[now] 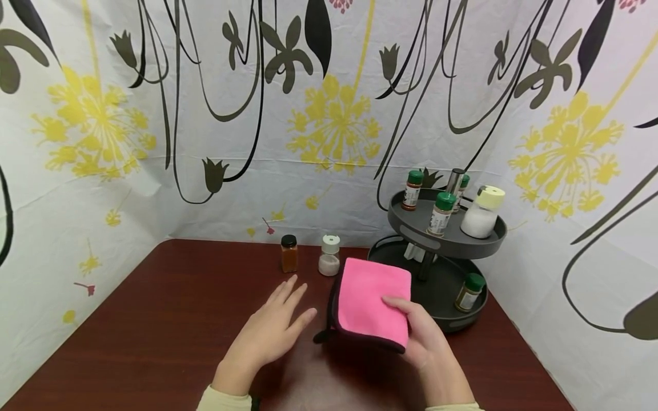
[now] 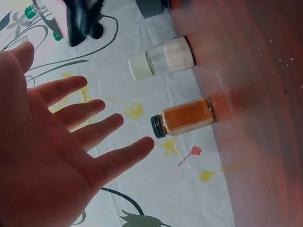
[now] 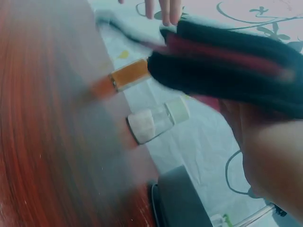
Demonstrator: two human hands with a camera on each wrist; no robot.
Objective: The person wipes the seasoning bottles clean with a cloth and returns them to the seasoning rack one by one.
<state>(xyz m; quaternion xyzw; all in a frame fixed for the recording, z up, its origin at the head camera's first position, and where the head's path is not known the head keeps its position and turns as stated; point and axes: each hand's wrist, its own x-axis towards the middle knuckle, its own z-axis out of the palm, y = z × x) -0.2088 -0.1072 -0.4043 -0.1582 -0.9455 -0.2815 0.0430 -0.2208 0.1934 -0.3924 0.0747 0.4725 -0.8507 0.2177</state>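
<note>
A folded pink cloth (image 1: 372,299) with dark edging is gripped by my right hand (image 1: 424,337), thumb on its upper face, above the table. In the right wrist view the folded cloth (image 3: 227,61) shows its dark edges in layers, somewhat blurred. My left hand (image 1: 272,325) hovers to the left of the cloth, fingers straight and spread, holding nothing. Beyond it stand an orange-brown spice jar (image 1: 289,255) with a black lid and a shaker (image 1: 329,257) with a pale lid and white contents. The left wrist view shows the spice jar (image 2: 187,117) past my fingertips, apart from them.
A dark two-tier turntable rack (image 1: 426,242) stands at the right, holding several green-capped jars and a white container (image 1: 481,212) with a pale yellow lid. The reddish-brown table (image 1: 128,337) reaches back to a flower-patterned sheet (image 1: 247,131).
</note>
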